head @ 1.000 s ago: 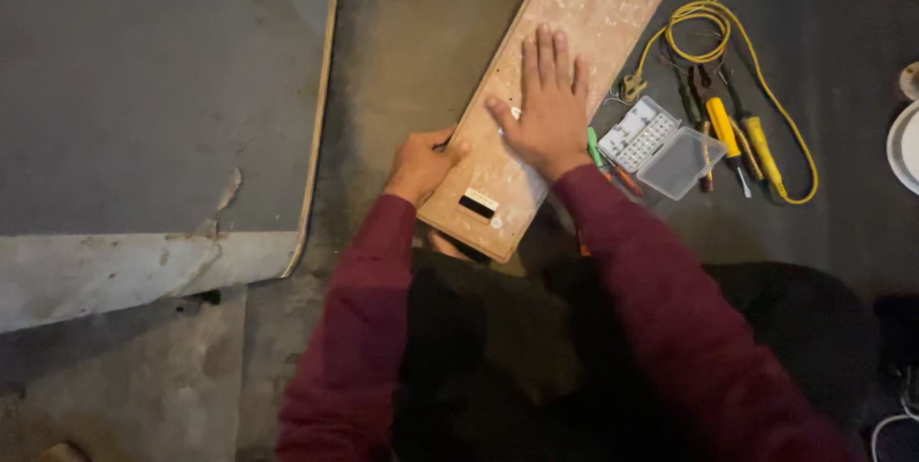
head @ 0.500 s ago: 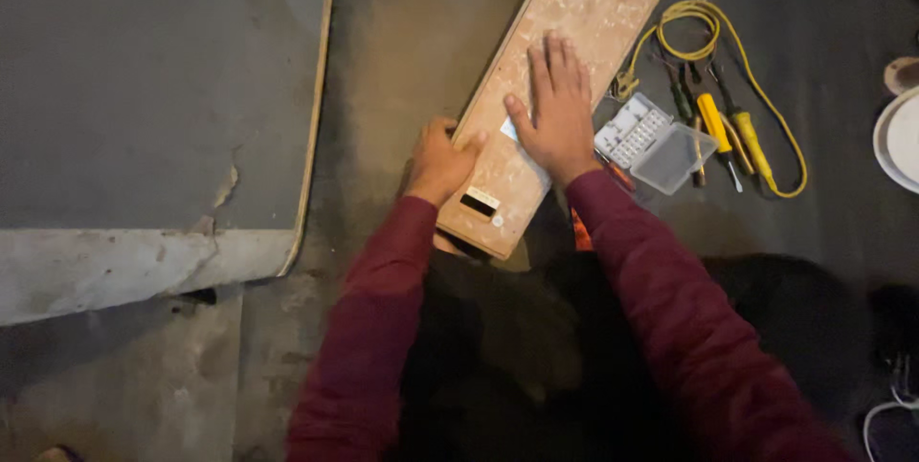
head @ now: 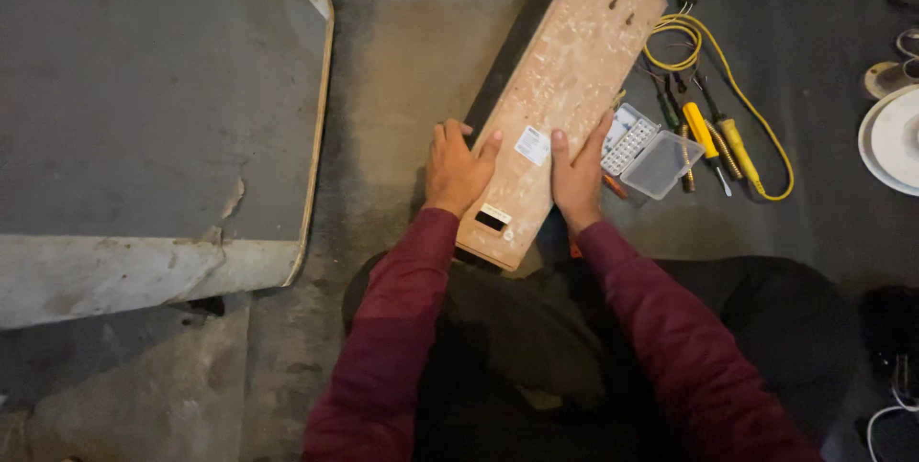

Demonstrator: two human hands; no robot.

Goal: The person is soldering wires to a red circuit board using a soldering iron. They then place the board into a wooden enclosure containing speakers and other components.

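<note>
A long box-shaped unit with a speckled tan particle-board back (head: pixel 565 69) lies slanted on the floor in front of me, its near end at my lap. It has a black side, a small white sticker, a dark slot near the bottom and three holes at the far end. My left hand (head: pixel 456 170) clasps its left edge, thumb on the board. My right hand (head: pixel 577 173) clasps its right edge, thumb on the board next to the sticker. Both sleeves are dark red.
A large grey slab with a rounded pale rim (head: pixel 316 127) lies on the left. Right of the box are a clear plastic parts case (head: pixel 643 148), yellow-handled screwdrivers (head: pixel 713 141), a yellow cable (head: pixel 737 79) and a white round dish (head: pixel 895 141). Small tools lie at the top.
My right hand slid off the flat top of the board to its right edge. My left hand shifted up the left edge. The box now tilts up, showing its black side.
</note>
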